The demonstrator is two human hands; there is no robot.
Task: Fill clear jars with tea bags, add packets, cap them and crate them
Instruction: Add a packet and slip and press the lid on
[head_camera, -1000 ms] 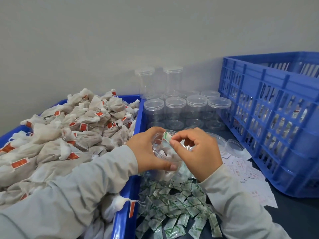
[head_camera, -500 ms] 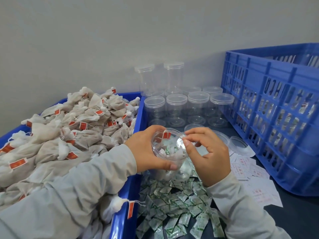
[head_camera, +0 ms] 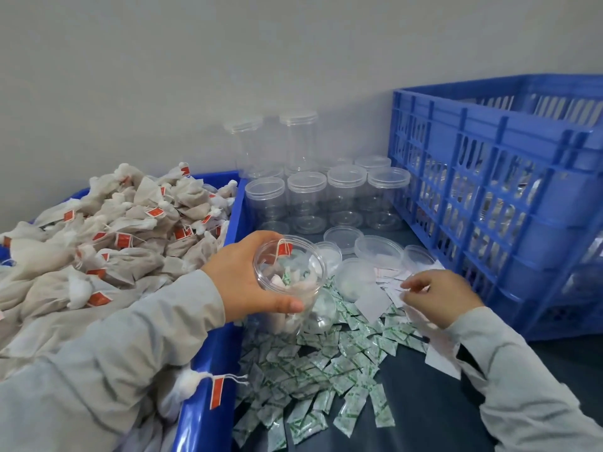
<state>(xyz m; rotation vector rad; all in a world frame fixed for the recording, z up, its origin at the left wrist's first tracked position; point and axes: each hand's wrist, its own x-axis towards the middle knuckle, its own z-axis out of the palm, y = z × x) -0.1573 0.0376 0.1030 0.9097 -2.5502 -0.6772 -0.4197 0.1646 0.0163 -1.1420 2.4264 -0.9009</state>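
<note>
Jar [head_camera: 290, 278] of tea bags, uncapped, sits tilted in the person's left hand [head_camera: 248, 275], mouth turned toward the wearer, held above the near-left part of the dark table [head_camera: 440, 402] right beside the blue bin's rim. A green-printed packet shows inside among the bags, so the step in hand looks like adding the paper slip, with capping to follow.

Nearest on the table lies the spread of green packets [head_camera: 326, 380], fanned toward the front edge. Just beyond them the right hand [head_camera: 440, 295] hovers low over the white paper slips [head_camera: 391, 282], fingers bent and pinching at one; whether it is actually lifted I cannot tell. The left fingers wrap round the jar's wall, thumb along the near side.

The next move, I'd judge, calls for peeling a single slip from the pile, carrying it to the jar mouth, then reaching for one of the loose lids [head_camera: 378, 251] lying just behind the slips.

To the left, the blue bin [head_camera: 208, 386] is heaped with tea bags [head_camera: 114, 243]. Further back, empty jars [head_camera: 326, 197] stand in rows toward the far edge by the wall. The blue crate [head_camera: 489, 197] stands at the right edge.
</note>
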